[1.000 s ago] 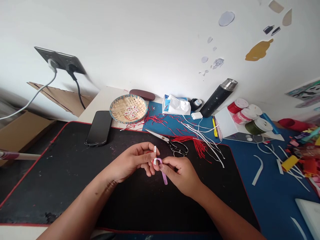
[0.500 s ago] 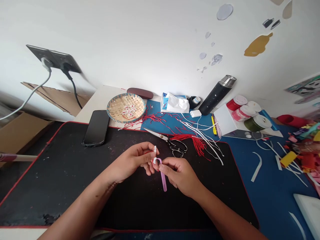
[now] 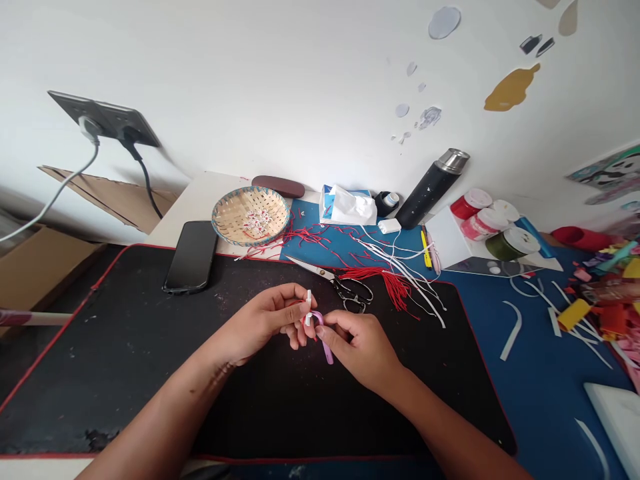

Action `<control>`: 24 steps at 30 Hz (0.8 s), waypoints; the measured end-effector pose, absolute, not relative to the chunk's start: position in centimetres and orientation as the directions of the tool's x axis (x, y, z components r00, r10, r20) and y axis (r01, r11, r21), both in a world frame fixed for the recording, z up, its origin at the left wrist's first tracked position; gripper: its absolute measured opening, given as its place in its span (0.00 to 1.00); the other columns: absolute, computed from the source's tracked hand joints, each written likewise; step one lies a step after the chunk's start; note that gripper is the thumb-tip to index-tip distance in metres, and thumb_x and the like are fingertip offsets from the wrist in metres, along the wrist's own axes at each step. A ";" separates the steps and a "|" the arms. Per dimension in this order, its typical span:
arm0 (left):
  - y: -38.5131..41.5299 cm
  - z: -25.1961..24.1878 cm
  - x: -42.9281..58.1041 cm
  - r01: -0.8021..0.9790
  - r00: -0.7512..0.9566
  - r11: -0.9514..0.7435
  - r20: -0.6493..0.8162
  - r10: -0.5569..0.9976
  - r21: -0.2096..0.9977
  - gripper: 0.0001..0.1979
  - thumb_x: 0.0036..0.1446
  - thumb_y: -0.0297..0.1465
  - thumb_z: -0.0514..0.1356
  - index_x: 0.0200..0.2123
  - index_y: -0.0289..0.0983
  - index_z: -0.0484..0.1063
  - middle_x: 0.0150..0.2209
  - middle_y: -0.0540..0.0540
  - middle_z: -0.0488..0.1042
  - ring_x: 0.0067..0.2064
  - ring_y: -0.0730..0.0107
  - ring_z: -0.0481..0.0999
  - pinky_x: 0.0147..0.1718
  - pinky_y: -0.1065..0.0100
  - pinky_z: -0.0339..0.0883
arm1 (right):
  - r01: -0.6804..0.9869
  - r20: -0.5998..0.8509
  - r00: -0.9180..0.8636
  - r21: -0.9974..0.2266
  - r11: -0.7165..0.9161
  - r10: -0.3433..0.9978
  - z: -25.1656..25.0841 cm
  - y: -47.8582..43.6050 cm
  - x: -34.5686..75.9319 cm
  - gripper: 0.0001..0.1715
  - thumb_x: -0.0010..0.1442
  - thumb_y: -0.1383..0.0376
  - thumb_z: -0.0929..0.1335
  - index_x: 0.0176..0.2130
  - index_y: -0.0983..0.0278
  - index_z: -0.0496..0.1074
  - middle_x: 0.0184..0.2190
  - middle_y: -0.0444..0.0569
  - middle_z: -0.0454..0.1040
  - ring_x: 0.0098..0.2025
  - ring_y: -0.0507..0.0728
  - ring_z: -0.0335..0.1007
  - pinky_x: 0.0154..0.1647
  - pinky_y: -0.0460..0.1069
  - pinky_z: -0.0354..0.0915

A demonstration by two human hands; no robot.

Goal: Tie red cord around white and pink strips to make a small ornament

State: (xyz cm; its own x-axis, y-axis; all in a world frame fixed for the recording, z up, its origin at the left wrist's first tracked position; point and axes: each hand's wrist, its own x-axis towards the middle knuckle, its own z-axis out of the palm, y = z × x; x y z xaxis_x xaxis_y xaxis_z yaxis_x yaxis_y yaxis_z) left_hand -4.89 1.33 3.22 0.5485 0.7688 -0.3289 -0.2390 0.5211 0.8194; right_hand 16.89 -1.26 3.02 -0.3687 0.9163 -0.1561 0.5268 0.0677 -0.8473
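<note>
My left hand (image 3: 267,323) pinches a small white strip (image 3: 309,308) with a red thread, held upright above the black mat (image 3: 125,360). My right hand (image 3: 360,347) meets it from the right, its fingers closed on a thin purple strip (image 3: 325,343) that curls at the white strip and hangs down toward the mat. The two hands touch at the fingertips. Black-handled scissors (image 3: 340,283) lie just behind my hands, next to a bundle of red threads (image 3: 387,280) and white strips (image 3: 415,277).
A black phone (image 3: 191,257) and a woven basket (image 3: 250,217) holding small pieces sit at the back left. Behind are a tissue pack (image 3: 350,205), a dark flask (image 3: 433,188), tape rolls (image 3: 493,227) and coloured scraps (image 3: 600,300) on the blue mat (image 3: 540,373).
The hands stay together over the mat. The purple strip's hanging end has shortened slightly and swung a little. The view drifted slightly.
</note>
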 end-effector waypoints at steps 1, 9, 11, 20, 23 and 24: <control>1.3 3.2 -4.9 -0.247 0.546 0.528 -0.333 0.769 0.813 0.17 0.62 0.41 0.70 0.42 0.34 0.73 0.30 0.44 0.80 0.29 0.71 0.79 0.28 0.73 0.73 | 0.525 -0.152 -0.376 -0.848 0.075 0.914 3.0 -1.3 16.9 0.14 0.68 0.59 0.69 0.34 0.62 0.80 0.18 0.40 0.67 0.22 0.50 0.58 0.27 0.46 0.54; 1.2 3.2 -5.0 -0.309 0.558 0.572 -0.343 0.756 0.760 0.14 0.63 0.38 0.70 0.41 0.34 0.74 0.30 0.44 0.80 0.29 0.71 0.79 0.27 0.74 0.74 | 0.530 -0.148 -0.372 -0.844 0.079 0.916 3.3 -1.2 16.9 0.14 0.68 0.59 0.69 0.34 0.63 0.80 0.19 0.40 0.70 0.22 0.50 0.59 0.27 0.47 0.55; 1.2 3.2 -5.0 -0.312 0.562 0.574 -0.340 0.754 0.757 0.14 0.63 0.37 0.70 0.41 0.34 0.74 0.30 0.44 0.80 0.29 0.71 0.79 0.27 0.74 0.74 | 0.525 -0.139 -0.370 -0.847 0.083 0.919 3.4 -1.1 16.9 0.14 0.68 0.59 0.69 0.34 0.63 0.80 0.20 0.41 0.71 0.22 0.50 0.60 0.27 0.47 0.55; 1.3 3.2 -5.1 -0.315 0.555 0.576 -0.345 0.757 0.754 0.14 0.63 0.38 0.70 0.41 0.34 0.74 0.30 0.44 0.80 0.28 0.72 0.78 0.27 0.74 0.73 | 0.519 -0.114 -0.376 -0.848 0.107 0.919 3.6 -1.1 16.8 0.14 0.69 0.59 0.69 0.35 0.63 0.81 0.20 0.41 0.72 0.22 0.50 0.61 0.28 0.47 0.55; 1.3 3.1 -5.1 -0.308 0.557 0.577 -0.348 0.754 0.757 0.14 0.62 0.38 0.71 0.41 0.34 0.74 0.29 0.45 0.80 0.27 0.72 0.78 0.27 0.74 0.73 | 0.524 -0.114 -0.383 -0.844 0.114 0.917 3.6 -1.0 16.7 0.14 0.69 0.60 0.69 0.36 0.62 0.81 0.20 0.40 0.72 0.21 0.49 0.60 0.27 0.46 0.55; 1.3 3.1 -5.1 -0.307 0.556 0.577 -0.349 0.754 0.757 0.14 0.62 0.38 0.71 0.41 0.34 0.74 0.30 0.45 0.80 0.27 0.71 0.78 0.27 0.74 0.73 | 0.526 -0.112 -0.384 -0.842 0.118 0.916 3.6 -1.0 16.7 0.14 0.69 0.60 0.69 0.36 0.62 0.81 0.20 0.40 0.72 0.21 0.49 0.60 0.27 0.46 0.55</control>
State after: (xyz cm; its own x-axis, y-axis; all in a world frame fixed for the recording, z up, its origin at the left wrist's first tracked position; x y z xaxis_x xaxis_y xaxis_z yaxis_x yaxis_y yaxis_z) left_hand -5.07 1.35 3.11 0.5560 0.7543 -0.3492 -0.3070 0.5768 0.7570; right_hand 16.70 -1.03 3.62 -0.3843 0.9164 -0.1116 0.5257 0.1179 -0.8425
